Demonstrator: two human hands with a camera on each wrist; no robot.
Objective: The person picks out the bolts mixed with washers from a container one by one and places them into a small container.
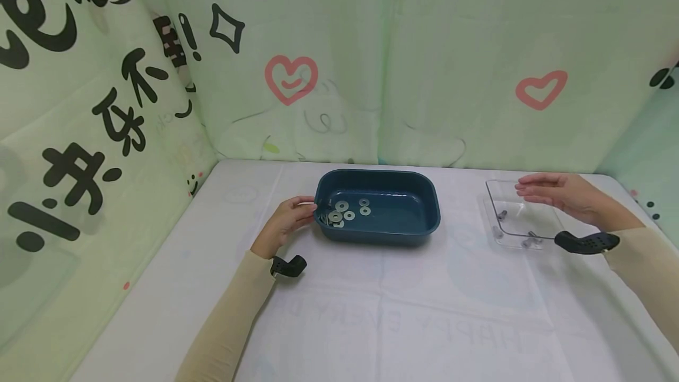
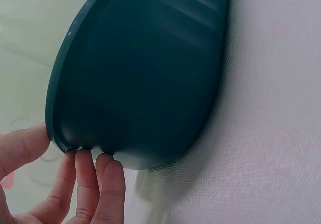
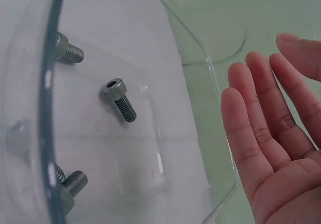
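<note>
A dark blue tray [image 1: 403, 208] stands on the white-covered table, with several metal washers [image 1: 335, 216] gathered toward its left side. My left hand [image 1: 286, 221] pinches the tray's left end. In the left wrist view, the thumb lies at the rim and the fingertips press the outer wall [image 2: 130, 98]. Over at the right, my right hand [image 1: 564, 196] hovers at the far right part of a clear plastic box [image 1: 522, 212], its fingers extended and the palm bare. Socket-head bolts [image 3: 120, 99] lie on the floor of that box, some partly seen through its wall.
White cloth [image 1: 371, 305] covers the table, and a stretch of it separates the tray from the clear box. A printed green curtain [image 1: 339, 75] rises behind the table's back edge and along both sides.
</note>
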